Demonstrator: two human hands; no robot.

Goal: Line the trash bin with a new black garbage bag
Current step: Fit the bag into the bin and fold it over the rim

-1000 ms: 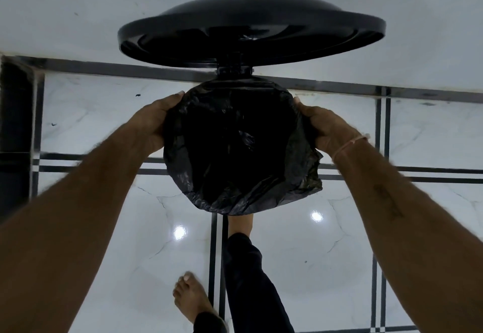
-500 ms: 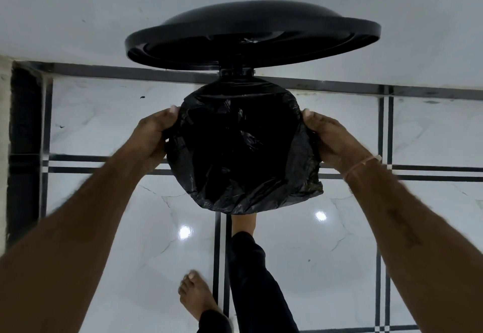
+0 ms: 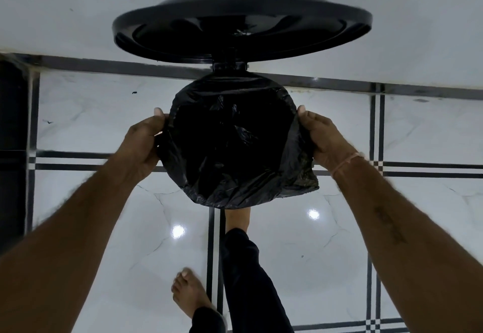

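Observation:
A round pedal trash bin stands on the floor with its black lid tipped up and open against the wall. The black garbage bag sits inside the bin, and its edge is folded out over the rim all around, hiding the bin body. My left hand grips the bag's folded edge on the left side of the rim. My right hand grips it on the right side. A loose flap of bag hangs at the lower right.
My right foot is stretched forward under the bin's front, where a pedal would be, and my left foot stands on the white marble floor. A dark vertical surface stands at the left edge. The white wall is right behind the bin.
Both hands have slid down along the bin's sides, pulling the bag's edge lower over the rim. The view has shifted slightly.

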